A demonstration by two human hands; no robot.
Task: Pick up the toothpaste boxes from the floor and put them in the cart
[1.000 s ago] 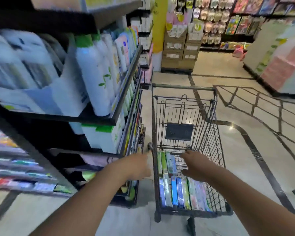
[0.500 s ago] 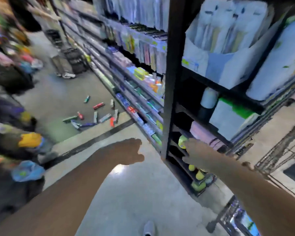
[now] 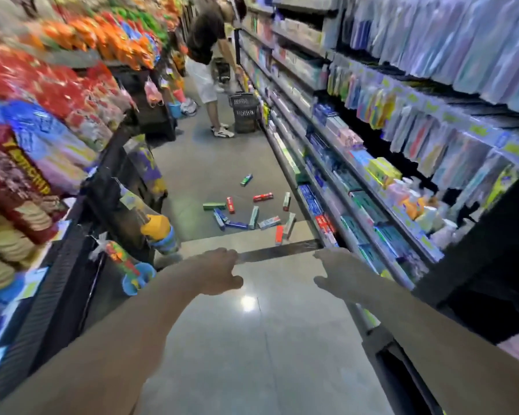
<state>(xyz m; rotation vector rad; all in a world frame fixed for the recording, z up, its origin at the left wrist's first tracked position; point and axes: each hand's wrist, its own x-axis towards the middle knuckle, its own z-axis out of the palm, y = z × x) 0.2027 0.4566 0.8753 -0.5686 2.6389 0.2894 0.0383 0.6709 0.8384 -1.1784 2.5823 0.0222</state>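
Left hand: the left hand (image 3: 219, 272) was held out over the near floor (image 3: 252, 339), fingers loosely curled, nothing gripped
Right hand: the right hand (image 3: 340, 275) was held out apart from it, fingers relaxed, nothing held
Toothpaste boxes: the toothpaste boxes (image 3: 253, 217) were scattered on the floor farther down the aisle, near the right shelves (image 3: 342, 163)
Far end: a person (image 3: 207, 55) was bent beside a basket (image 3: 244, 110)

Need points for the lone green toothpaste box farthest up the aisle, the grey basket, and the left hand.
green toothpaste box (image 3: 246, 180): head view, middle of its top face.
grey basket (image 3: 244, 110): head view, its front wall.
left hand (image 3: 219, 272): head view, back of the hand.
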